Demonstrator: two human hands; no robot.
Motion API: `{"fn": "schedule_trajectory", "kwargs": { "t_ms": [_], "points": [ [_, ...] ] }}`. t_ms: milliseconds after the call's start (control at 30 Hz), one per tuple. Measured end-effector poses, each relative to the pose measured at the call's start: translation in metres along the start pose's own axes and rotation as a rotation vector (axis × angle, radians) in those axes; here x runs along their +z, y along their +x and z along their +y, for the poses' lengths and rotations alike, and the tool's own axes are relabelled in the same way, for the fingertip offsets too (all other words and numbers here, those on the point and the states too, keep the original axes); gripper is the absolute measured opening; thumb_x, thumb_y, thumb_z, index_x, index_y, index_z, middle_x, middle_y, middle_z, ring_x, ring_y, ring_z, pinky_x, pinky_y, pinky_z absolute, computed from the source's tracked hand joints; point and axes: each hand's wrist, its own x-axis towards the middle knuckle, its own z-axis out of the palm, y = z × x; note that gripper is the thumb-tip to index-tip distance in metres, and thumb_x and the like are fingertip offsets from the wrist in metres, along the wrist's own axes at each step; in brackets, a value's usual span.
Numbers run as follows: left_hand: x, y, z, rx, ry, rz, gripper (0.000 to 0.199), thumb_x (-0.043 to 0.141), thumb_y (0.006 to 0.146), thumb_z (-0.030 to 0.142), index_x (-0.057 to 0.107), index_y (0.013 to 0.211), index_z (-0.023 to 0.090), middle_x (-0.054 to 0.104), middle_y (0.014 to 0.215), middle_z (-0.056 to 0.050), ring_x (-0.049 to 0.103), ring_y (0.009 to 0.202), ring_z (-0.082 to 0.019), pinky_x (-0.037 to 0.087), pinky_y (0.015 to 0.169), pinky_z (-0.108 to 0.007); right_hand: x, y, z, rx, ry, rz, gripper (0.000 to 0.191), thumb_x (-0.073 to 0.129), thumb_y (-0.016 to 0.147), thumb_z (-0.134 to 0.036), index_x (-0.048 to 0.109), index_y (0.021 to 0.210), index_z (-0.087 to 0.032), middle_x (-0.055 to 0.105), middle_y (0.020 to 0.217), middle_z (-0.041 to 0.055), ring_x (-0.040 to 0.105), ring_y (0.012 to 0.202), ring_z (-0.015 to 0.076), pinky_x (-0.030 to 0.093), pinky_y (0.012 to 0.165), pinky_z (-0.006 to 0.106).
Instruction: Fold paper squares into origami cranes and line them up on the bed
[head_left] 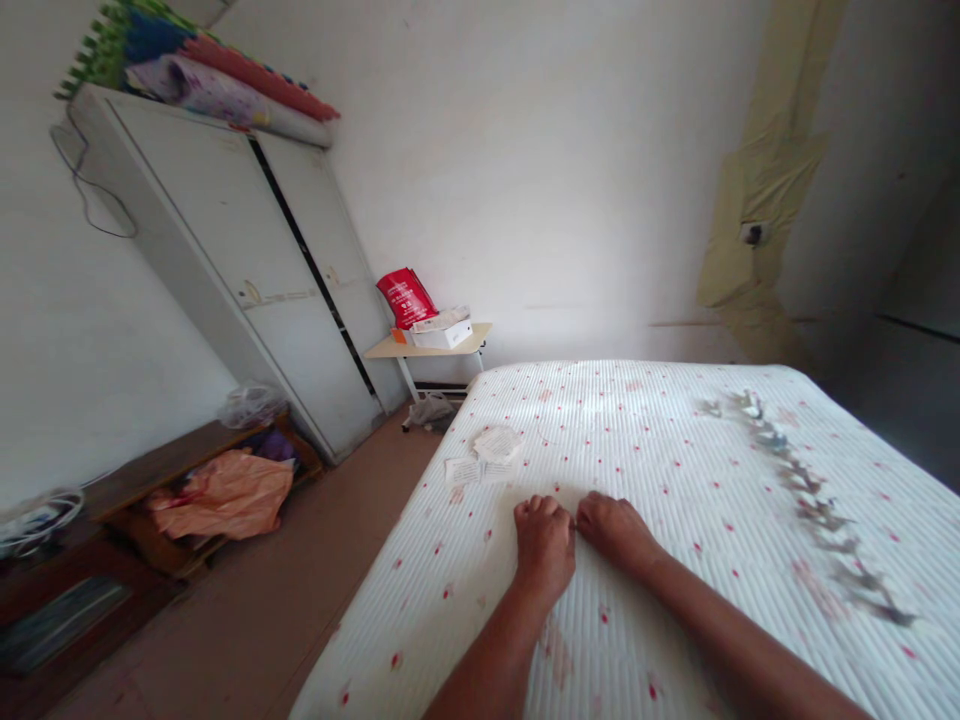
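Note:
Close together above the middle of the bed, my left hand and my right hand have their fingers curled in. Their thumb sides nearly meet, and whatever they pinch, if anything, is hidden behind the fingers. Just beyond my left hand lie a few pieces of printed paper, one a roundish sheet and one a squarish piece. Off to the right of my right hand runs a curved row of several small folded-paper figures, blurred, with pointed ends.
White ribbed bedding with red dots covers the bed. Beyond its far left corner stands a small table with a red bag and a white box. A grey cabinet and a low wooden bench line the left.

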Motion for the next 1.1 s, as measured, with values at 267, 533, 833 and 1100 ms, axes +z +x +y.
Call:
{"fn": "schedule_trajectory", "kwargs": {
  "t_ms": [267, 533, 833, 1100],
  "points": [
    [0.002, -0.001, -0.005, -0.061, -0.071, 0.016, 0.006, 0.055, 0.078, 0.022, 0.060, 0.076, 0.020, 0.059, 0.088, -0.002, 0.049, 0.092, -0.018, 0.031, 0.082, -0.033, -0.005, 0.002, -0.004, 0.109, 0.070, -0.046, 0.019, 0.046, 0.080, -0.018, 0.065, 0.081, -0.015, 0.067, 0.088, 0.0090, 0.062, 0.080, 0.0194, 0.036, 0.065, 0.026],
    [0.006, 0.000, -0.008, -0.074, -0.195, 0.041, 0.010, 0.060, 0.074, 0.017, 0.065, 0.075, 0.025, 0.061, 0.086, 0.001, 0.051, 0.091, -0.016, 0.030, 0.084, -0.032, 0.008, 0.001, 0.019, -0.080, 0.272, 0.020, 0.017, 0.047, 0.076, -0.014, 0.064, 0.074, -0.017, 0.063, 0.080, 0.0031, 0.058, 0.073, 0.0133, 0.035, 0.063, 0.021],
    [0.003, -0.001, -0.006, -0.061, -0.168, 0.038, 0.009, 0.062, 0.072, 0.019, 0.066, 0.075, 0.026, 0.060, 0.085, 0.001, 0.050, 0.091, -0.016, 0.031, 0.083, -0.032, 0.015, -0.003, 0.027, -0.204, 0.369, 0.102, 0.021, 0.046, 0.075, -0.009, 0.065, 0.072, -0.018, 0.061, 0.076, 0.0021, 0.056, 0.072, 0.0120, 0.037, 0.064, 0.019],
    [0.008, 0.002, -0.007, 0.005, -0.143, 0.059, 0.006, 0.059, 0.075, 0.018, 0.062, 0.072, 0.022, 0.059, 0.084, 0.000, 0.049, 0.090, -0.016, 0.028, 0.087, -0.035, 0.017, -0.002, 0.023, -0.178, 0.242, 0.132, 0.021, 0.046, 0.078, -0.012, 0.065, 0.071, -0.018, 0.062, 0.076, 0.0024, 0.057, 0.069, 0.0123, 0.035, 0.061, 0.020]
  ]
}}
